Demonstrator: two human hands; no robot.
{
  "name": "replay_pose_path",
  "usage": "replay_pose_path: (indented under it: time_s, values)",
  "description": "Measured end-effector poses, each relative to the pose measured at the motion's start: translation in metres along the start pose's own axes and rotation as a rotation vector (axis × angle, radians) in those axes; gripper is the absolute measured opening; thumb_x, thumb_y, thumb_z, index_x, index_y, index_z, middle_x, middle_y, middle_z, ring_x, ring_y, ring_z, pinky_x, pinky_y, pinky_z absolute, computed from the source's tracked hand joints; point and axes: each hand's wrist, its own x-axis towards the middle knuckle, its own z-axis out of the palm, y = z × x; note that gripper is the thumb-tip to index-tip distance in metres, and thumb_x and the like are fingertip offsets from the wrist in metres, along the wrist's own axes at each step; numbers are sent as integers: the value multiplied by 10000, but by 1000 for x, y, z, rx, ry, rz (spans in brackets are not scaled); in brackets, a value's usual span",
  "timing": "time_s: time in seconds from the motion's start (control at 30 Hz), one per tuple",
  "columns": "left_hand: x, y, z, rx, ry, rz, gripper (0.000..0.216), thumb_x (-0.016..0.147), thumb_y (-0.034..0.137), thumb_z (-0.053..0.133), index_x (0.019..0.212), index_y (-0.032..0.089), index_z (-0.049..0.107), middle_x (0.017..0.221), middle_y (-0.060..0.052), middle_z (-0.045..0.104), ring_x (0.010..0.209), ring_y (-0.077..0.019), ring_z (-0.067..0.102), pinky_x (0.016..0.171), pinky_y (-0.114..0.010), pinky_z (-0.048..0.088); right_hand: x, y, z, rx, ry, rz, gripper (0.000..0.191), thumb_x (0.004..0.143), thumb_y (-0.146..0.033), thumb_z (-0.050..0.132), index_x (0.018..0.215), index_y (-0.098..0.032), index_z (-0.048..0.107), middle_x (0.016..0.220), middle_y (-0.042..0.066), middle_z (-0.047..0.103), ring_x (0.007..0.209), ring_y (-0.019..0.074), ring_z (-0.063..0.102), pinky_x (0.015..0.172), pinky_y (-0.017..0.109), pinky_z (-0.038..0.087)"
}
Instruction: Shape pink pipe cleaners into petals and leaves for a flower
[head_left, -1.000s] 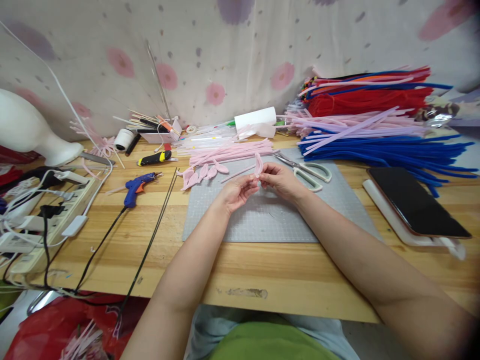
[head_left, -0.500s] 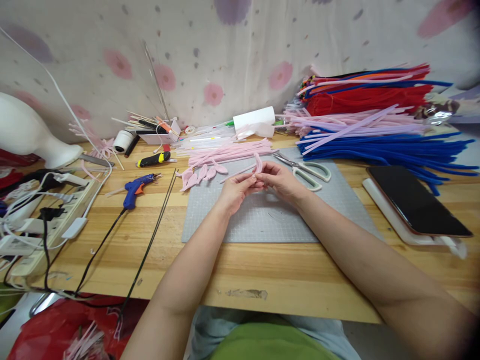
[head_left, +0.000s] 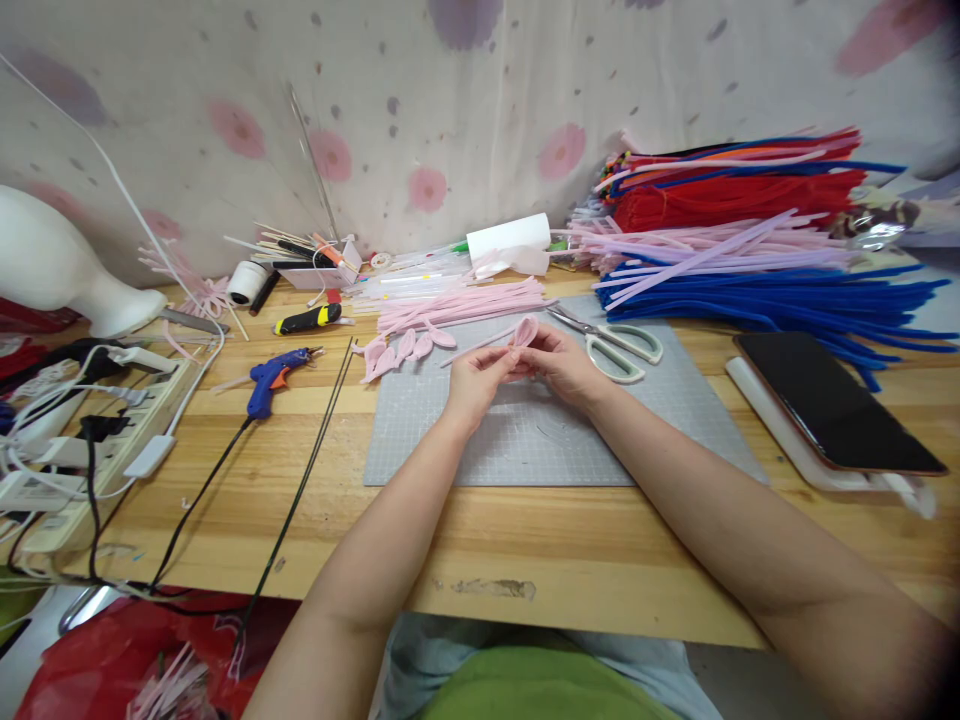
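Observation:
My left hand [head_left: 476, 378] and my right hand [head_left: 562, 362] meet above the grey cutting mat [head_left: 540, 430], both pinched on a pink pipe cleaner [head_left: 523, 330]. Its top end is bent into a small petal-shaped loop above my fingertips, and a straight tail runs out to the left. Several finished pink loops [head_left: 401, 350] lie at the mat's far left corner. A loose heap of straight pink pipe cleaners [head_left: 465, 300] lies just behind them.
Scissors [head_left: 619, 345] lie on the mat right of my hands. A blue glue gun [head_left: 270, 375] and a power strip [head_left: 105, 430] sit at the left. Stacked red, pink and blue pipe cleaners [head_left: 750, 250] fill the back right. A phone [head_left: 832, 400] rests at the right.
The upright end of the pink pipe cleaner has been curled over into a rounder closed loop. Both hands stayed together over the mat, shifting only slightly.

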Motion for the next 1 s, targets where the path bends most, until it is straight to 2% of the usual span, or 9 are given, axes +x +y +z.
replay_pose_path:
  time_s: [0.13, 0.23, 0.3, 0.47, 0.6, 0.83, 1.0]
  values:
    - [2, -1, -1, 33, 35, -8, 236, 580, 339, 706, 676, 129, 656, 605, -16, 634, 655, -165, 643, 687, -330, 517, -1, -2, 2, 79, -13, 98, 256, 622, -347, 694, 785, -185, 582, 665, -26, 570, 557, 85, 490, 495, 221, 327]
    - [2, -4, -3, 120, 63, 23, 212, 649, 334, 650, 733, 139, 667, 660, -27, 656, 636, -156, 634, 646, -311, 508, 1, 0, 2, 57, 19, 93, 247, 624, -362, 690, 762, -182, 590, 678, -20, 580, 587, 92, 509, 521, 224, 350]
    - [1, -7, -4, 271, 95, 85, 211, 699, 334, 600, 766, 149, 675, 691, -33, 665, 653, -153, 631, 637, -293, 495, 3, 3, 2, -5, 81, 57, 234, 619, -359, 694, 719, -177, 588, 667, -21, 576, 585, 86, 502, 512, 216, 343]
    - [-4, -4, -6, 835, 206, 310, 245, 780, 351, 504, 795, 188, 685, 750, -28, 680, 706, -135, 609, 676, -251, 442, 6, 6, 4, -123, 155, 58, 263, 588, -389, 695, 661, -162, 585, 610, -16, 539, 535, 76, 444, 481, 216, 338]
    - [-7, 2, -5, 1091, 242, 346, 241, 788, 342, 489, 761, 196, 679, 729, -21, 678, 679, -131, 591, 642, -241, 399, 6, 2, 6, -186, 154, 72, 303, 574, -429, 678, 636, -152, 571, 553, -29, 488, 477, 63, 386, 454, 223, 321]
    - [-6, 2, -8, 1165, 238, 399, 242, 775, 349, 498, 672, 191, 650, 644, -21, 644, 604, -132, 553, 582, -245, 340, 8, 4, 5, -275, 99, 55, 314, 593, -455, 651, 605, -158, 550, 480, -42, 437, 445, 73, 387, 438, 234, 331]
    - [-5, 2, -12, 1247, 208, 462, 232, 767, 332, 503, 645, 192, 642, 635, -31, 630, 586, -135, 524, 583, -256, 314, 8, 3, 1, -404, 91, 68, 296, 621, -440, 641, 607, -158, 554, 476, -40, 465, 405, 74, 411, 414, 235, 326]
